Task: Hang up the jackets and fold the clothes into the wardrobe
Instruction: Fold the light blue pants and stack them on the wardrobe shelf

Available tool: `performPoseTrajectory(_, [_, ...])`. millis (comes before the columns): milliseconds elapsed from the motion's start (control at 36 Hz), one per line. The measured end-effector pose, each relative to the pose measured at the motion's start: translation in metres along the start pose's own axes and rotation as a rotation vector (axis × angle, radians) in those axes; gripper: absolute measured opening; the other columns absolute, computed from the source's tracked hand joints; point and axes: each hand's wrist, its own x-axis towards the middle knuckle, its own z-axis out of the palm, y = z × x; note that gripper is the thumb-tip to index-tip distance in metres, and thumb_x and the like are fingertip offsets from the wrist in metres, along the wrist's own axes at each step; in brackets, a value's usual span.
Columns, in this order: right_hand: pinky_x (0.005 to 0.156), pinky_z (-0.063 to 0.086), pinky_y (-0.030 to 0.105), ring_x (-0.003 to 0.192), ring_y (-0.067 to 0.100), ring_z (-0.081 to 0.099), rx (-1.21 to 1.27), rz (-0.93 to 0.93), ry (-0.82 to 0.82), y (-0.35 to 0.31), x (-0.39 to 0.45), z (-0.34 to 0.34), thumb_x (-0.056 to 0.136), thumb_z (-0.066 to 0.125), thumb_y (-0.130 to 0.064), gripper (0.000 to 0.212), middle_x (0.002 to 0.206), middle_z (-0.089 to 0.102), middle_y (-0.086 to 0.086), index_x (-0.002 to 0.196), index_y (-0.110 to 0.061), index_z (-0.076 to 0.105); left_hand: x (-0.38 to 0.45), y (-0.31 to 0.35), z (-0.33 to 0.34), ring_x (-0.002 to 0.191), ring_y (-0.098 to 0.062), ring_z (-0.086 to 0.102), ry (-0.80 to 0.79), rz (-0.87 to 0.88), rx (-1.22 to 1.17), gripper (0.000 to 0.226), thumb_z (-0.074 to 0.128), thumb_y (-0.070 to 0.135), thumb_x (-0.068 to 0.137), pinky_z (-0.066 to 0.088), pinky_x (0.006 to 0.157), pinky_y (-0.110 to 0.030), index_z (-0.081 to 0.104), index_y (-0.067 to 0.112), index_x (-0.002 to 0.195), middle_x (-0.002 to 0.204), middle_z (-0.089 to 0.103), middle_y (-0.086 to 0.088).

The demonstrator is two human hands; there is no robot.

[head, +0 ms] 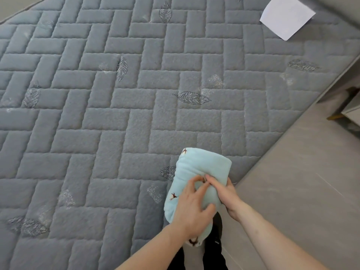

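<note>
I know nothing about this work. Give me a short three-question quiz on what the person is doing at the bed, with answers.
1. True or false: the folded pale blue fleece garment with small brown deer lies near the corner of the grey quilted mattress.
2. Which hands touch the garment? A) left only B) right only C) both
3. What lies at the far corner of the mattress?

Key:
1. True.
2. C: the left hand and the right hand both have fingers on it.
3. A white sheet of paper.
</note>
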Motion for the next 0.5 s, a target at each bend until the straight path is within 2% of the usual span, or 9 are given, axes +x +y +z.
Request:
performPoseTrajectory(56, [0.095,0.057,0.041,0.098,0.016,0.073,-0.05,0.055,-0.006,0.003,0.006,0.001,0.046,0.092,-0.063,0.097,0.111,0.074,-0.005,0.128,-0.025,0.057,-0.016,-0.016,-0.002,0.136,-0.007,0.034,0.174,-0.064,0.033,0.075,0.06,0.057,0.074,0.033,0.108,-0.035,0.038,0.039,0.144,0.155,0.021,0.015])
performPoseTrajectory(111, [0.096,0.057,0.04,0.1,0.013,0.071,-0.062,0.076,-0.012,0.009,0.011,0.004,0.034,0.088,-0.077,0.111,0.113,0.073,-0.009,0.13,-0.03,0.056,-0.034,-0.025,0.0,0.138,-0.009,0.03,0.362,-0.322,0.002,0.104,0.069,0.074,0.058,0.033,0.108,-0.039,0.033,0.032,0.146,0.153,0.023,0.012])
performPoseTrajectory(167, [0.096,0.056,0.04,0.101,0.012,0.071,-0.07,0.081,-0.01,0.017,0.013,0.008,0.033,0.086,-0.082,0.109,0.112,0.073,-0.013,0.128,-0.033,0.059,-0.047,-0.025,0.006,0.144,-0.02,0.028,0.415,-0.747,-0.217,0.136,0.075,0.082,0.038,0.031,0.114,-0.048,0.027,0.023,0.151,0.155,0.025,0.002])
performPoseTrajectory(222, [0.096,0.056,0.039,0.1,0.011,0.071,-0.038,0.069,0.015,0.023,0.013,0.009,0.038,0.085,-0.081,0.098,0.108,0.075,-0.015,0.122,-0.033,0.065,-0.053,-0.029,0.017,0.14,-0.027,0.041,0.385,-1.027,-0.575,0.148,0.085,0.078,0.028,0.037,0.114,-0.048,0.031,0.016,0.152,0.152,0.037,-0.006])
performPoseTrajectory(278, [0.096,0.056,0.04,0.098,0.012,0.072,0.006,0.057,0.035,0.026,0.01,0.009,0.044,0.086,-0.076,0.084,0.103,0.076,-0.014,0.113,-0.032,0.069,-0.054,-0.034,0.031,0.121,-0.023,0.061,0.342,-1.041,-0.945,0.147,0.089,0.079,0.02,0.049,0.106,-0.046,0.045,0.014,0.144,0.137,0.059,-0.005])
performPoseTrajectory(333, [0.095,0.057,0.042,0.096,0.016,0.073,0.057,0.077,0.05,0.026,0.006,0.008,0.05,0.087,-0.07,0.075,0.102,0.077,-0.01,0.11,-0.029,0.071,-0.05,-0.031,0.043,0.113,-0.019,0.069,0.26,-0.95,-1.18,0.132,0.092,0.075,0.027,0.052,0.104,-0.046,0.052,0.02,0.141,0.127,0.07,0.0])
performPoseTrajectory(417, [0.094,0.057,0.044,0.095,0.02,0.074,0.102,0.105,0.053,0.024,0.004,0.004,0.065,0.087,-0.057,0.058,0.102,0.078,-0.003,0.11,-0.023,0.071,-0.04,-0.021,0.036,0.119,-0.022,0.067,0.178,-0.784,-1.331,0.103,0.096,0.054,0.052,0.048,0.108,-0.049,0.055,0.023,0.141,0.13,0.069,-0.001])
performPoseTrajectory(500, [0.094,0.057,0.045,0.096,0.022,0.074,0.136,0.155,-0.015,0.02,-0.001,-0.002,0.068,0.087,-0.053,0.06,0.103,0.078,-0.001,0.116,-0.021,0.07,-0.034,-0.023,0.017,0.118,-0.032,0.067,0.085,-0.747,-1.427,0.086,0.096,0.035,0.062,0.047,0.108,-0.055,0.059,0.017,0.138,0.128,0.07,-0.011])
